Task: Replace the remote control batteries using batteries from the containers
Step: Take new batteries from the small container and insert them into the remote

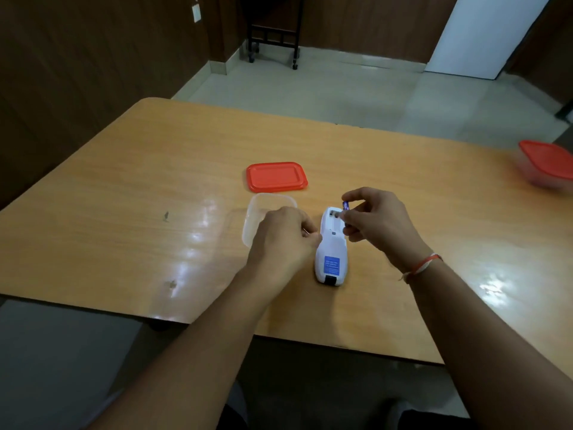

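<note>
Where the wooden worktop (130, 187) filled the middle of the view, its near edge ran across the bottom and its far edge met a pale tiled floor (325, 88). Well toward the right edge stood a closed container (542, 167) with a red lid, blurred and partly cut off by the frame. Near the centre lay a loose red lid (276, 176), flat on the wood, and just nearer than it sat an open clear container (263, 206), its near side hidden behind the left hand (280, 240). That hand's fingers were curled inward beside the remote; whether they held anything could not be told. The white remote control (331, 252) lay face down between the two hands, long axis pointing from near edge to far edge, with a blue label on its back and its battery bay uncovered at the far end. The right hand (378, 221), a red and white thread (423, 265) at its wrist, pinched a small blue battery (345, 206) between thumb and fingertips, the battery upright and just over the open bay's right side.
</note>
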